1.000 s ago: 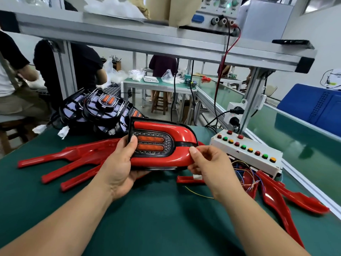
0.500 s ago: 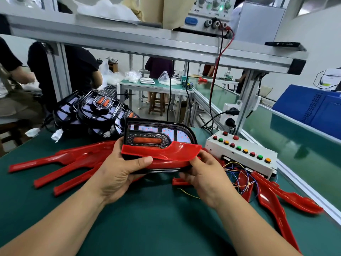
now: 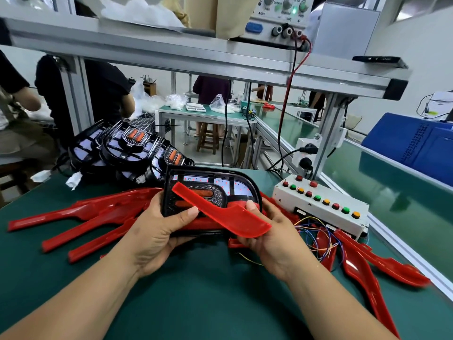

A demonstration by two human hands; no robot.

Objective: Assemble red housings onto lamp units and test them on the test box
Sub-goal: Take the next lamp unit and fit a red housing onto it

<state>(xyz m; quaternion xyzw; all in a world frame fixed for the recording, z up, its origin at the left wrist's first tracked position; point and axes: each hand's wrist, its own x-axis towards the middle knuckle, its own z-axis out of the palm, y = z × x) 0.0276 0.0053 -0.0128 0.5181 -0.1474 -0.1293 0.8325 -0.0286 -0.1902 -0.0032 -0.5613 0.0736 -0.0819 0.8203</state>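
1 red housing [image 3: 220,214], seated 1 second ago, now tilted off the lamp unit [image 3: 215,180]: your left hand [image 3: 157,231] grips the unit, your right hand [image 3: 269,231] holds the housing; refit likely.

Lower lamp unit [image 3: 215,180] hidden behind red housing [image 3: 220,214], power supply [image 3: 282,18] cropped

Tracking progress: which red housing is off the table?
The housing in the right hand, slanting across the held lamp unit; the rest lie on the table.
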